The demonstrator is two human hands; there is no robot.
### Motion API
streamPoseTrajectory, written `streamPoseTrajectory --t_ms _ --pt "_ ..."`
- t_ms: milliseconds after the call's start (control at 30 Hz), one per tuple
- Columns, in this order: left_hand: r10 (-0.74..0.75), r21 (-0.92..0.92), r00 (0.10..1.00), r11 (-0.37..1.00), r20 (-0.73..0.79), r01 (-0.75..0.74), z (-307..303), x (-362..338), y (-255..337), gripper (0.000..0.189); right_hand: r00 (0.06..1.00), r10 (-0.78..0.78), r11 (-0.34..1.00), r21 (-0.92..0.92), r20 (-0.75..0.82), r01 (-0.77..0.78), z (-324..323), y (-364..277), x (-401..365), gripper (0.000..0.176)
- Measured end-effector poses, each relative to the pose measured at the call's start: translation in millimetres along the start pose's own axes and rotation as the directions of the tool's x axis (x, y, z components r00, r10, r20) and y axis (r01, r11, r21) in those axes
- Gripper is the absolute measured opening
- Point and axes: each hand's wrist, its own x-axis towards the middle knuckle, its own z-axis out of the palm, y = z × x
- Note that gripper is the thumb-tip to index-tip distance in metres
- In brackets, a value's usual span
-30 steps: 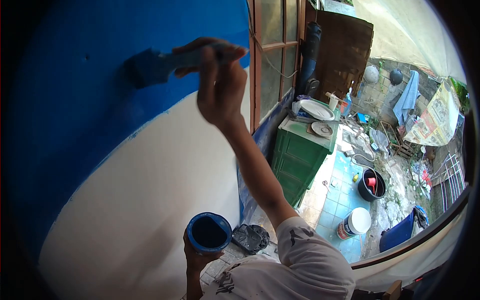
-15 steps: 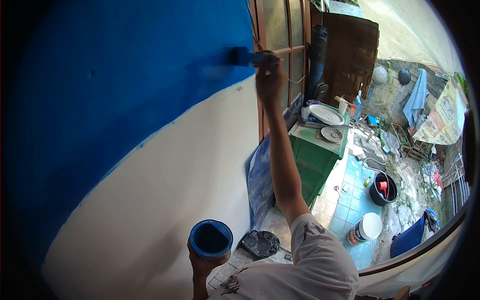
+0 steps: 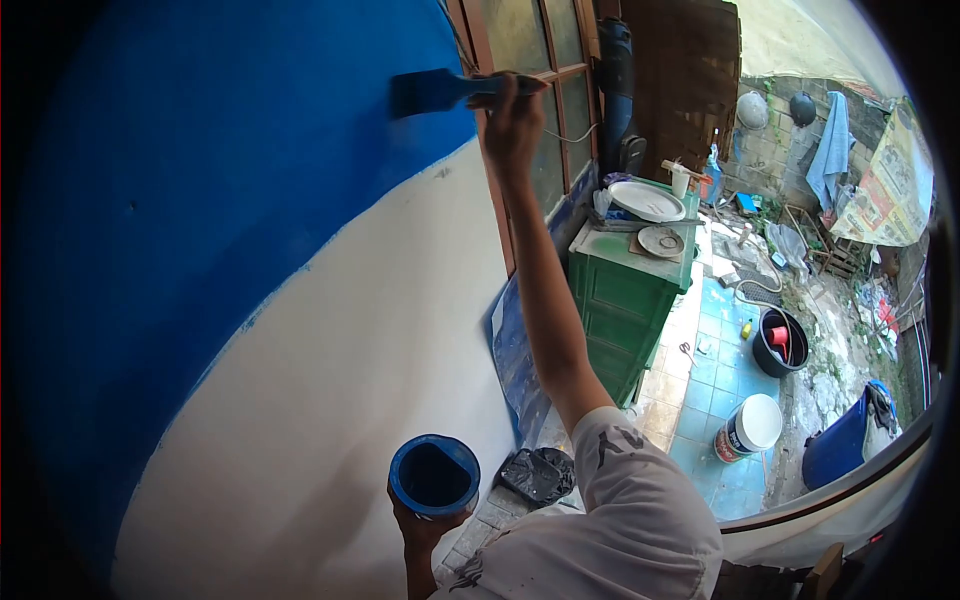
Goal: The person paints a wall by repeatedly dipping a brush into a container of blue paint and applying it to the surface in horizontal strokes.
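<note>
A person in a light, dark-printed shirt [image 3: 630, 500] stands at a wall [image 3: 330, 340], seen from a head-worn camera. The wall's upper part is bright blue, its lower part white, with an uneven edge slanting up from lower left to upper right.

The right hand [image 3: 513, 130] is raised near a brown-framed window [image 3: 553, 75], its fingers closed around the handle of a wide paintbrush [image 3: 430, 91]. The brush lies almost level, bristles pointing left, in front of the blue area and above the white; whether the bristles touch the wall cannot be told.

Low in the view, the left hand [image 3: 425, 528] holds a round, blue-smeared paint pot [image 3: 398, 482] from beneath and around its side, fingers wrapped against it. The pot is open at the top, its inside dark blue, and sits in front of the white area.

Just beyond the pot, black plastic [image 3: 541, 474] lies on the floor. To the right stands a green cabinet [image 3: 622, 305] bearing an oval dish [image 3: 647, 200]. Farther right are a black tub [image 3: 765, 362] holding a red scoop [image 3: 779, 337], and a white-lidded bucket [image 3: 758, 422] on blue tiles [image 3: 690, 425].
</note>
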Motion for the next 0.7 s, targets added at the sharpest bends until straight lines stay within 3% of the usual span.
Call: streamPoseTrajectory --t_ms 67,133,200,233,300,333,400,467,533,600,700 --pt "-0.007 0.007 1.0 1.0 -0.021 0.007 1 -4 0 0.129 0.997 0.006 0.998 -0.055 -0.072 -0.01 -13 11 9 0.028" --pt "-0.015 0.018 0.999 1.0 -0.04 0.016 3 -4 1 0.129 0.987 -0.146 0.971 -0.202 -0.065 0.13 -17 7 6 0.025" --pt "-0.001 0.021 1.0 1.0 -0.026 0.001 11 3 -1 0.129 0.98 -0.197 0.952 -0.232 0.04 0.201 4 -34 -14 0.018" --pt "0.001 0.028 1.0 1.0 -0.027 0.0 14 5 -1 0.129 0.979 -0.166 0.972 -0.144 0.122 0.183 21 -51 -29 0.015" --pt "-0.005 0.052 0.999 0.999 -0.047 0.008 16 4 0 0.13 0.838 -0.502 0.846 -0.079 0.212 0.527 61 -77 -62 0.01" --pt "-0.012 0.07 0.998 0.997 -0.065 0.016 14 1 2 0.13 0.845 -0.46 0.872 -0.042 0.272 0.488 77 -105 -81 0.017" --pt "0.003 0.036 0.994 0.999 -0.106 0.0 23 7 12 0.131 0.765 -0.561 0.827 0.17 0.316 0.536 101 -143 -103 0.023" --pt "0.024 0.044 0.986 0.999 -0.163 -0.017 28 5 18 0.131 0.753 -0.561 0.818 0.37 0.344 0.44 109 -162 -103 0.03" --pt "0.059 0.143 0.977 0.989 -0.206 -0.03 31 3 20 0.13 0.753 -0.436 0.846 0.511 0.493 0.155 109 -163 -82 0.022" --pt "0.03 0.083 0.961 0.997 -0.275 -0.007 37 -5 25 0.128 0.704 -0.332 0.826 0.554 0.628 -0.105 114 -147 -56 0.016" --pt "0.036 -0.026 0.938 0.999 -0.345 -0.047 41 -15 17 0.118 0.639 -0.306 0.78 0.57 0.706 -0.257 111 -120 -29 0.024"
